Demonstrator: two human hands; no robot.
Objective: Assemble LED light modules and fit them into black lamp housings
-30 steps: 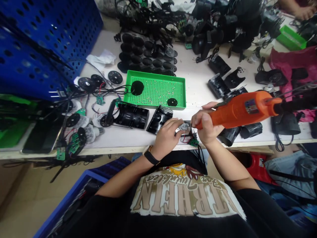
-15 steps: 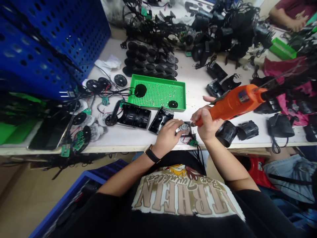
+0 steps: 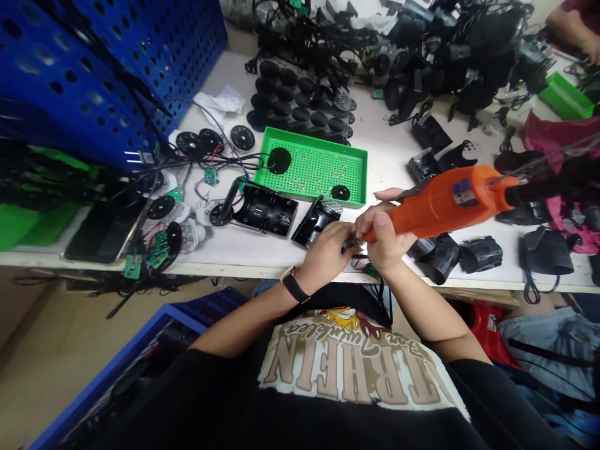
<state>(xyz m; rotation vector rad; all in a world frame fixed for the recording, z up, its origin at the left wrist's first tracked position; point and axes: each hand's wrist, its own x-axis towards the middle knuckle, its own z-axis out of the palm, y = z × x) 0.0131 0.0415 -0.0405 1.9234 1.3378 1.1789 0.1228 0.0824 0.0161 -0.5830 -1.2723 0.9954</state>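
Note:
My right hand (image 3: 387,234) is wrapped round an orange electric screwdriver (image 3: 445,203), its tip end pointing left toward my other hand. My left hand (image 3: 328,250) is closed on a small dark part (image 3: 352,242) at the table's front edge, mostly hidden by my fingers. Where the screwdriver's tip meets that part is covered by both hands. Below them a green circuit board (image 3: 372,270) with thin red wires and black cables hangs at the edge. Left of my left hand lie an open black housing half (image 3: 267,209) and another black shell (image 3: 316,222).
A green tray (image 3: 319,169) with small screws and black discs lies beyond my hands. Rows of black round parts (image 3: 290,106) stand behind it. Black housings (image 3: 482,253) lie to the right, a phone (image 3: 100,234) to the left. A co-worker's arm (image 3: 574,28) shows far right.
The view has shifted, so the table's things appear farther right. The screwdriver and my right hand have come closer to my left hand, covering more of the small part.

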